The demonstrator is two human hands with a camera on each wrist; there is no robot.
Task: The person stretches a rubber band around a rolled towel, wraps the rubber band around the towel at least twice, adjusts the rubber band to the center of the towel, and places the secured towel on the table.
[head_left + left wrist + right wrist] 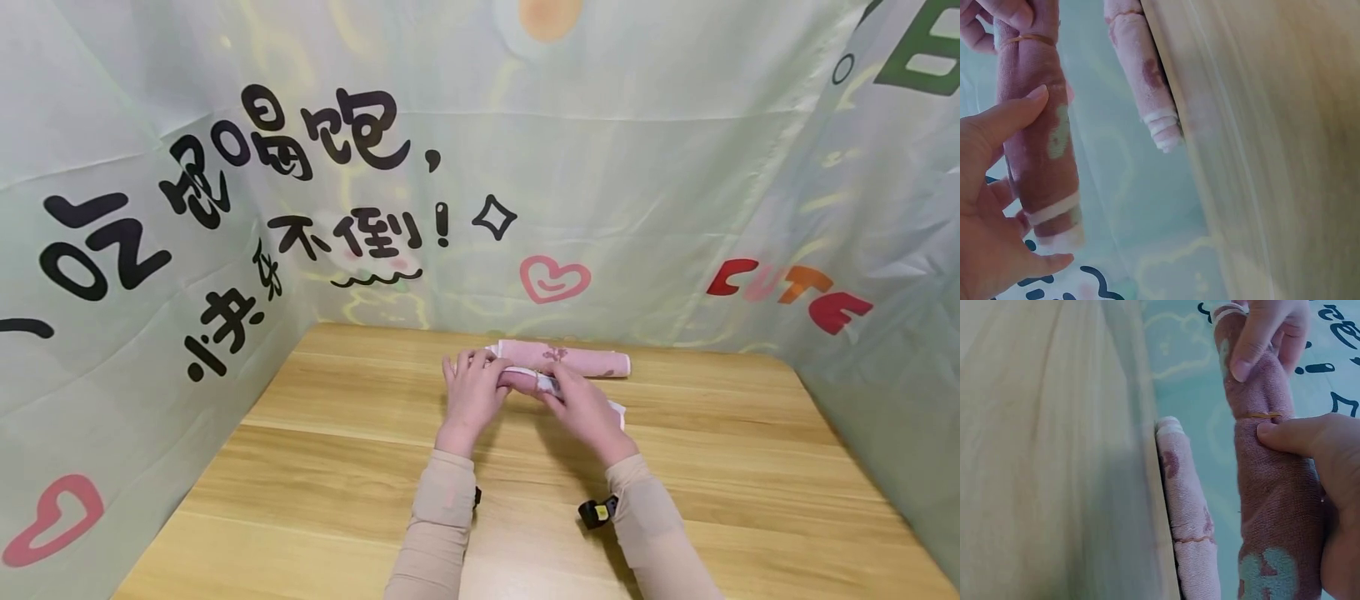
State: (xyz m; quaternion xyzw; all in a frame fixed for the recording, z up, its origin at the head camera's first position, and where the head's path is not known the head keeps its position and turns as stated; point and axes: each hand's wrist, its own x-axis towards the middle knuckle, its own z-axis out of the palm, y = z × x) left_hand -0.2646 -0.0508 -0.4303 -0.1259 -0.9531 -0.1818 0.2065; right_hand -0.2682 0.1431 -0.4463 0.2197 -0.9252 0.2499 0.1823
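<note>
A dark pink rolled towel (522,381) with pale green patches and white stripes near its end is held up off the table by both hands. A thin orange rubber band (1261,415) circles its middle. My left hand (474,387) grips the roll toward its left end, thumb across the near side and fingers behind. Right of the band, my right hand (591,408) holds the same towel, with the thumb tip close to the band. A lighter pink rolled towel (592,360), also banded in the right wrist view, lies just behind on the table.
The wooden table (360,500) ends at the back against a printed fabric backdrop (645,208), which also rises at both sides. A black wrist camera (596,513) sits by the right sleeve (652,517).
</note>
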